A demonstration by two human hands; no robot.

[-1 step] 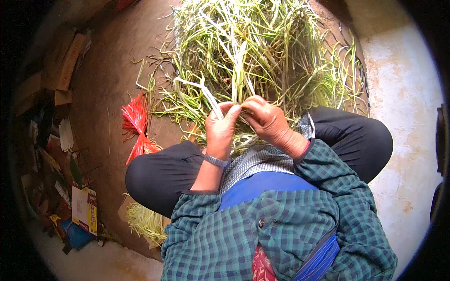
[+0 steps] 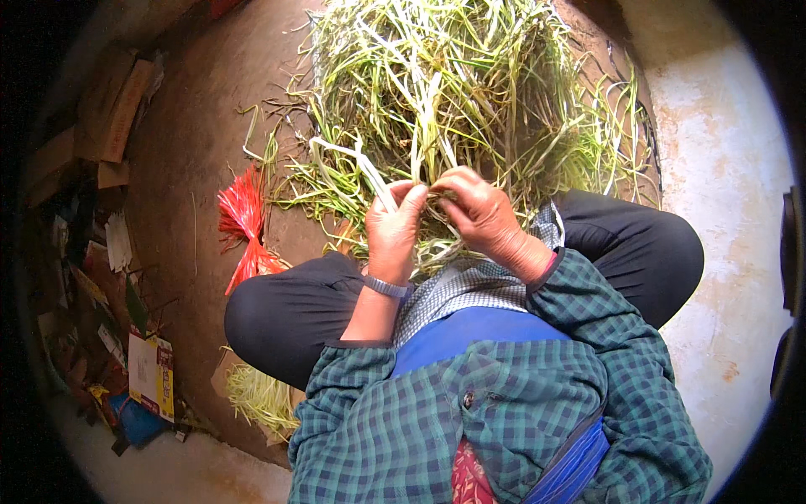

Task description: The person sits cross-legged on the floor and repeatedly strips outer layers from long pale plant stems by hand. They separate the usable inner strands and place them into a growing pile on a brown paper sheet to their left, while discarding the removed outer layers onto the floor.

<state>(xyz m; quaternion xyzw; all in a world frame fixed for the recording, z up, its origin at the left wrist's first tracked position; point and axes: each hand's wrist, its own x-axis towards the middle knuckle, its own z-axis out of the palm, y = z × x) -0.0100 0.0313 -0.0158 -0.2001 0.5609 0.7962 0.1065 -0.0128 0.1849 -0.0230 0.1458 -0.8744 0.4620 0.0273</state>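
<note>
My left hand (image 2: pixel 392 231) is closed in a pinch on long, pale green-white plant stalks (image 2: pixel 359 163), which bend out past its fingers to the left. Against its thumb tip, my right hand (image 2: pixel 480 214) has its fingers curled and pinched at the base of the stalks; a thin brownish strand shows there. Exactly what lies between the right fingertips is too small to make out. Just beyond both hands rises a big tangled heap of green and yellowish stalks (image 2: pixel 495 76).
Red plastic strands (image 2: pixel 243 210), tied in a bundle, lie by my left knee. A smaller pile of trimmed pale stalks (image 2: pixel 259 396) sits on cardboard behind that knee. Cardboard boxes (image 2: pixel 113 109) and clutter line the left side. A pale wall or ledge (image 2: pixel 714 168) runs along the right.
My right fingers have shifted slightly and curled a little more at the stalks. The left hand and the stalks in it have moved very slightly left.
</note>
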